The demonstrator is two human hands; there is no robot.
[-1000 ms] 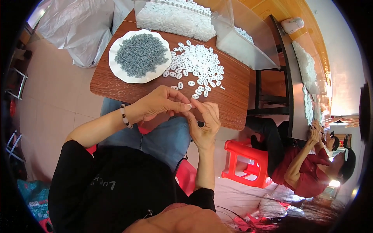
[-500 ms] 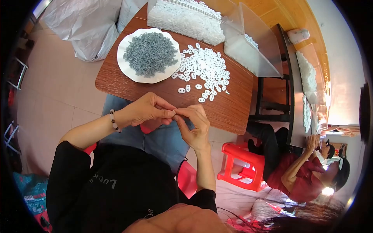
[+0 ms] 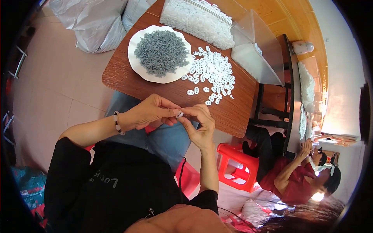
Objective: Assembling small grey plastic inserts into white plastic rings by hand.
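My left hand (image 3: 157, 111) and my right hand (image 3: 201, 125) meet in front of the table's near edge, over my lap. Between their fingertips sits a small white oval plastic piece (image 3: 179, 114) with dark holes; both hands pinch it. Beyond them, a loose pile of similar white two-hole pieces (image 3: 213, 70) spreads over the brown wooden table (image 3: 229, 116). To its left stands a white scalloped plate (image 3: 136, 66) heaped with small grey screw-like plugs (image 3: 161, 52). Whether a grey plug is also in my fingers cannot be made out.
Clear bins (image 3: 198, 23) full of white pieces line the table's back, and another clear bin (image 3: 258, 62) stands to the right. A red plastic stool (image 3: 237, 167) is at the right. Another person in a red shirt (image 3: 289, 180) sits at a dark table. Silvery sacks (image 3: 93, 27) lie back left.
The view has shifted slightly, so the table sits a little further right. The white piece now shows more plainly between my fingertips. Both hands stay together in a pinch.
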